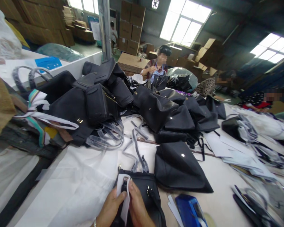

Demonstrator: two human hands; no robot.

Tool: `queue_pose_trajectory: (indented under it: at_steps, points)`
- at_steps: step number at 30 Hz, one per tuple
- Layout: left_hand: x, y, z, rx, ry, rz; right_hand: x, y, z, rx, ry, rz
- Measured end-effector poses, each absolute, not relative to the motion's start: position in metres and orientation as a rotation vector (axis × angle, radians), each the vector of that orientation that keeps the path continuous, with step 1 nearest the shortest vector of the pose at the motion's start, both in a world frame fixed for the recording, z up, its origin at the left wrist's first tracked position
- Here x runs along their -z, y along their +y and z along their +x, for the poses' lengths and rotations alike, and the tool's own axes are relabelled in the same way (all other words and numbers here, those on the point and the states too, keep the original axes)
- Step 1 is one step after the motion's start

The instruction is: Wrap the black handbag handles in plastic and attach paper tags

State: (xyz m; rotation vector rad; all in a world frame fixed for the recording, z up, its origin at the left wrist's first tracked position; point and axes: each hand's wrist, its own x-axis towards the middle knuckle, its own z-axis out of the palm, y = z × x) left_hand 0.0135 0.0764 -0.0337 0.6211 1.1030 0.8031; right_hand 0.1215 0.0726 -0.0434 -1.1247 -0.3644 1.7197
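Observation:
Low in the middle, my left hand (pixel 110 205) and my right hand (pixel 138 203) are closed on a narrow white strip (pixel 125 205). The strip looks like paper or thin foam, folded lengthwise around a small dark piece with metal on it. What that piece is, I cannot make out. Under both hands lies a black handbag (pixel 144 183) with gold-coloured metal fittings. Its handles (pixel 138 154), wrapped in clear plastic, stretch away from me. Just right of it rests another black bag (pixel 180 167) with a round shiny spot.
A heap of black bags (pixel 161 110) covers the table's far side. A blue tape dispenser-like object (pixel 189 209) lies at lower right. White sheets (pixel 229 151) and thin white wrapping (pixel 85 183) spread either side. A person (pixel 156 67) works across the table; others are farther right.

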Motion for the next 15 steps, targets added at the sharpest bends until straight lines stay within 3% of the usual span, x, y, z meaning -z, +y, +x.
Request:
queue_pose_trajectory:
  at_steps: [9, 15]
  points:
    - [0.038, 0.074, 0.027, -0.73, 1.118, 0.685, 0.041, 0.082, 0.133, -1.548, -0.849, -1.394]
    - [0.011, 0.067, 0.021, -0.718, 1.203, 0.624, 0.049, 0.082, 0.131, -1.458, -0.843, -1.526]
